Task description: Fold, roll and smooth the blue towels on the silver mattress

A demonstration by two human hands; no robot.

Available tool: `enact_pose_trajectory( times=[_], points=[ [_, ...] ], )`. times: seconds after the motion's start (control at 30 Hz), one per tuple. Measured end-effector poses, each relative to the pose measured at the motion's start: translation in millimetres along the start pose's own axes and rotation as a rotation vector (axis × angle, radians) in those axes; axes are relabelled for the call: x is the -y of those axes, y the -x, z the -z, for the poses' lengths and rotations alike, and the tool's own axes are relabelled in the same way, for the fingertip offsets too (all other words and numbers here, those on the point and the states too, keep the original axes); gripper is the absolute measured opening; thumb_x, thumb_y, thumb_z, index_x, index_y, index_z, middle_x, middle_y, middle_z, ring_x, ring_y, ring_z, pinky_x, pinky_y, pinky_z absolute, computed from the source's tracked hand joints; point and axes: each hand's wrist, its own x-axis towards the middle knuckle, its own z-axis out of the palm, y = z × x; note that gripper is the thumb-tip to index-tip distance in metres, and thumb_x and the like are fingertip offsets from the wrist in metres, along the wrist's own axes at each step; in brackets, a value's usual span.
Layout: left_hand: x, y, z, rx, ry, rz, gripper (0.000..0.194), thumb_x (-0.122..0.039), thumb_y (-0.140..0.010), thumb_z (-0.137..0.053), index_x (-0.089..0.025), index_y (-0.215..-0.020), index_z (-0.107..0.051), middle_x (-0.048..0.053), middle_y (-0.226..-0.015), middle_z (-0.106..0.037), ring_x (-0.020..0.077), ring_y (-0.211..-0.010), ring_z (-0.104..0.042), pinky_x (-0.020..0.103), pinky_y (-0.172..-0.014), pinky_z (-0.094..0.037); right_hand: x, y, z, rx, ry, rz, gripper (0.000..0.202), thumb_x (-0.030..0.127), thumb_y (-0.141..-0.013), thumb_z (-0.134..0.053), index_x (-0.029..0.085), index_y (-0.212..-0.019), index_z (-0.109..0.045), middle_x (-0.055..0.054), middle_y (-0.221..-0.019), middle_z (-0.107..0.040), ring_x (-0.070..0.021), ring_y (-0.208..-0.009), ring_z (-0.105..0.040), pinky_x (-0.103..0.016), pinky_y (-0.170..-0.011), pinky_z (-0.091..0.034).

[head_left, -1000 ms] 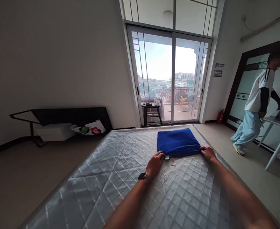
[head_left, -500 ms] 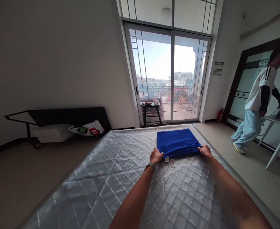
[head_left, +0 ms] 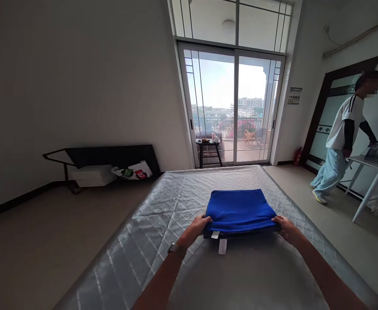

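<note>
A folded blue cloth with a dark underside is held out over the grey quilted mattress. White tags hang from its near edge. At the near left corner, my left hand pinches the fabric between thumb and fingers; a dark watch is on that wrist. My right hand grips the near right corner the same way. The near edge is stretched between both hands and looks raised off the mattress, while I cannot tell if the far edge touches it.
A dark stool stands beyond the mattress by the sliding glass doors. At left, a black bench-like frame has a white box and a printed bag by it. A person stands at right beside a white table.
Both hands have drawn the blue cloth nearer to me and its near edge has come up. The person at right has shifted slightly, and my view has turned a little left.
</note>
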Motion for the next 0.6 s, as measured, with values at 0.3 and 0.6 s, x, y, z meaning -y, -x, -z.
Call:
enact_pose_trajectory(
  times=[0.3, 0.6],
  points=[
    [63.9, 140.1, 44.8, -0.230, 0.323, 0.043, 0.087, -0.051, -0.054, -0.087, -0.021, -0.125, -0.047, -0.001, -0.072, -0.069, 0.0199, -0.063, -0.069, 0.029, -0.058, -0.053, 7.0, 162.7, -30.3, 0.193, -0.234, -0.118, 0.075, 0.044, -0.060, -0.084, 0.030, -0.125, -0.049, 0.004, -0.074, -0.066, -0.0186, -0.068, -0.066, -0.030, -0.062, -0.050],
    [100.5, 239.8, 60.6, -0.576, 0.377, -0.004, 0.069, -0.054, -0.049, -0.086, -0.022, -0.105, -0.061, 0.003, -0.083, -0.073, 0.0210, -0.073, -0.071, 0.030, -0.062, -0.057, -1.9, 242.5, -68.3, 0.256, -0.048, 0.020, 0.040, 0.053, -0.061, -0.082, 0.024, -0.085, -0.070, -0.001, -0.082, -0.066, -0.0187, -0.077, -0.059, -0.028, -0.065, -0.047]
  ],
)
